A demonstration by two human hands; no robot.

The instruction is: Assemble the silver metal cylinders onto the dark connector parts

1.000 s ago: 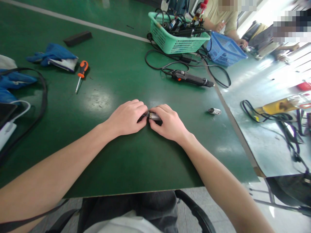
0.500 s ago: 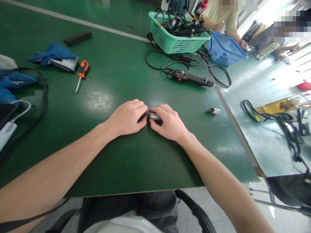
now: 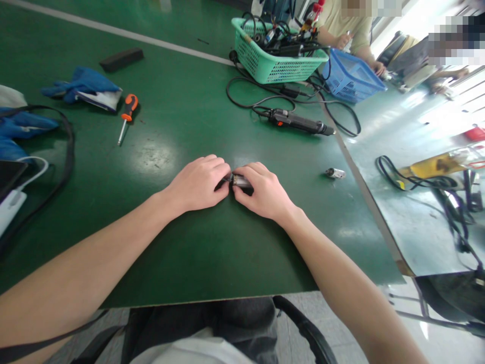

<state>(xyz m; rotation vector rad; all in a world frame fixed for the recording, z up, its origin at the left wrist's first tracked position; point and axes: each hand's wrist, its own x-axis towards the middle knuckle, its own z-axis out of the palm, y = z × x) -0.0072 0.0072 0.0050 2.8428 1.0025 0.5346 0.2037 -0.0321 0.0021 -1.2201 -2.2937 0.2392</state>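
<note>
Low over the green table [image 3: 212, 253], my right hand [image 3: 261, 189] is closed around a small silver metal cylinder [image 3: 241, 181], possibly a small motor. Its left end faces my left hand [image 3: 202, 184], whose thumb and fingers pinch a small dark part at that end. Fingers hide most of this dark part, so its kind does not show. A similar silver cylinder [image 3: 335, 173] lies on the table to the right of my hands. Beyond them rests a black electric screwdriver [image 3: 301, 122] with its cord.
An orange-handled screwdriver [image 3: 128, 114], blue gloves [image 3: 85, 86] and a dark block [image 3: 121, 59] lie at the left. A green basket [image 3: 280, 71] of cables and a blue basket [image 3: 350, 78] stand at the back, near another person's hands. A yellow-wrapped item [image 3: 428, 166] lies at right.
</note>
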